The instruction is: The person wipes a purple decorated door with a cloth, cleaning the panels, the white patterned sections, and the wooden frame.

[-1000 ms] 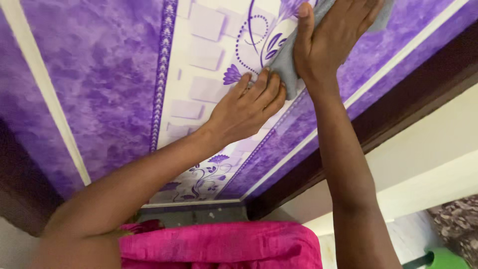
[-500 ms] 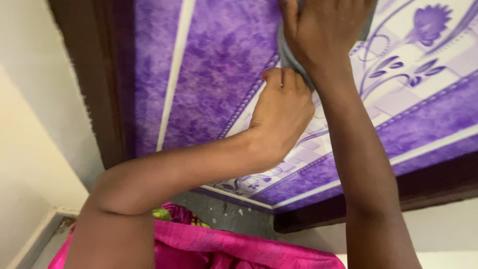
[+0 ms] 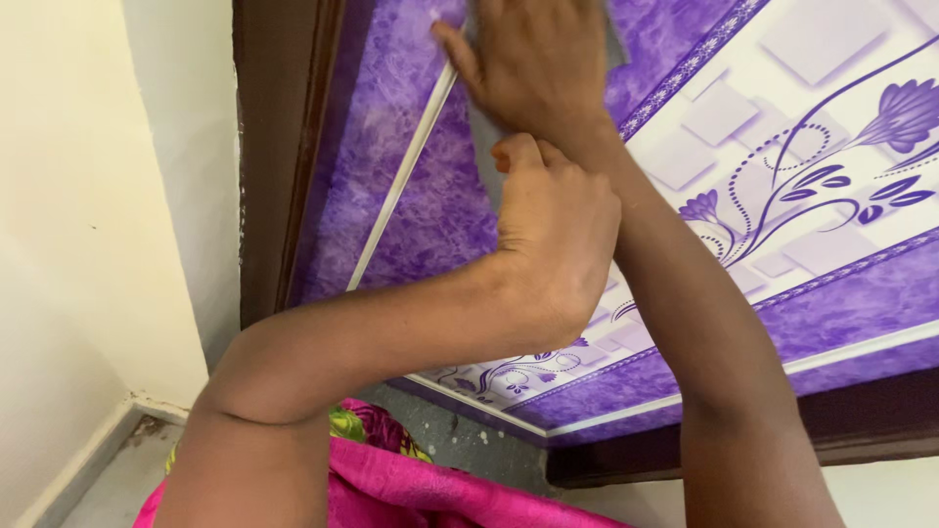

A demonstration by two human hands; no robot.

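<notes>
Both our hands press on the purple flowered door panel (image 3: pixel 831 127). Our right hand (image 3: pixel 533 64) lies flat, fingers spread, over a grey cloth (image 3: pixel 484 147) near the panel's white strip (image 3: pixel 401 186). Our left hand (image 3: pixel 553 240), fingers clenched, pinches the cloth's lower edge just below, beside the brown door frame (image 3: pixel 279 147)
</notes>
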